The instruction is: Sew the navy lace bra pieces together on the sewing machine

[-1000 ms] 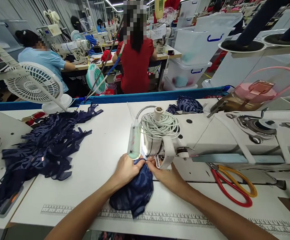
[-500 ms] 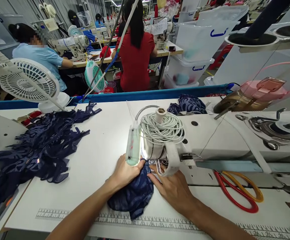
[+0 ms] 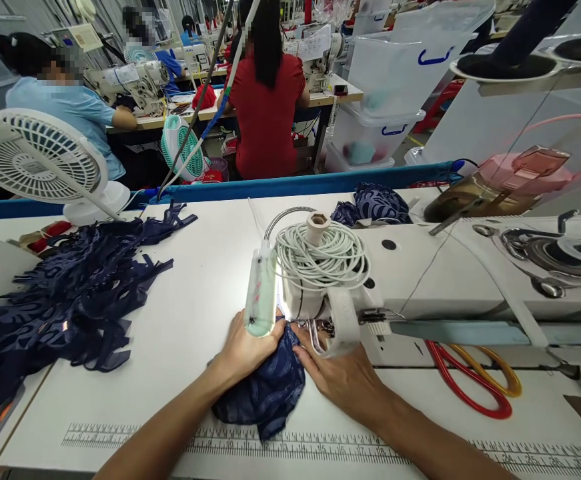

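A piece of navy patterned fabric lies under the head of a white sewing machine, its lower end spread toward the printed ruler. My left hand grips the fabric's upper left side with the thumb on top. A small lamp on a bendy neck covers part of those fingers. On the other side, my right hand has thumb and forefinger closed at the fabric's right edge, close to the presser foot. The machine head hides its other fingertips.
Navy fabric strips are heaped at the left, near a white fan. Scissors with red and orange handles lie right of my right hand. More navy fabric sits behind the machine. Two people work ahead beyond a blue edge.
The whole view has shifted slightly. Both hands keep almost the same place on the fabric beside the presser foot, with little visible movement.
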`<action>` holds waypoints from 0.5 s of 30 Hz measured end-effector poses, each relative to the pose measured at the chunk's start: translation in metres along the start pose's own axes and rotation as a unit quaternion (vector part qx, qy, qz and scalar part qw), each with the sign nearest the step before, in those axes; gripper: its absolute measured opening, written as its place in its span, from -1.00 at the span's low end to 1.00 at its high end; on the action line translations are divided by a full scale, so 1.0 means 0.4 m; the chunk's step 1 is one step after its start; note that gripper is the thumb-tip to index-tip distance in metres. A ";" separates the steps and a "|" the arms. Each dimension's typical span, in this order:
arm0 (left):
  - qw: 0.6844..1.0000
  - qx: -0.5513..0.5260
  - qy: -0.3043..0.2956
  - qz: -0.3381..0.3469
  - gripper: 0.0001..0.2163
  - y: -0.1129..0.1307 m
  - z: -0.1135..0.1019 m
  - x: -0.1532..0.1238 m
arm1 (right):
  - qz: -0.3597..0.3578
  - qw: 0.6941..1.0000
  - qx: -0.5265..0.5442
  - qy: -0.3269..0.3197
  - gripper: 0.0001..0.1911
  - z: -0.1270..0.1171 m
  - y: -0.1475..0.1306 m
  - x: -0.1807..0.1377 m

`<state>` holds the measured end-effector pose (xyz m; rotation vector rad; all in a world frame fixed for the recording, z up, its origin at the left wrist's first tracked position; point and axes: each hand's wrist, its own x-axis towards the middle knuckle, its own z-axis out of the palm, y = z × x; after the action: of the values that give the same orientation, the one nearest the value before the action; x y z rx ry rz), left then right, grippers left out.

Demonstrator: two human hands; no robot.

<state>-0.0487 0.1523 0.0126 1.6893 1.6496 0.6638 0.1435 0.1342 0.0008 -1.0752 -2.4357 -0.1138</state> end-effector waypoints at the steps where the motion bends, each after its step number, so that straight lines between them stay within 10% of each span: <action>1: 1.000 0.000 -0.001 0.002 -0.92 -0.003 0.002 0.002 | -0.003 1.000 0.007 0.005 -0.70 0.000 0.001 -0.004; 15: 0.998 -0.052 0.034 0.016 -0.85 -0.037 0.020 0.014 | -0.005 0.999 0.044 0.016 -0.73 -0.007 0.010 0.009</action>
<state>-0.0517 0.1564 -0.0042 1.6389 1.6088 0.8175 0.1452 0.1387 0.0046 -1.0159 -2.3934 -0.0266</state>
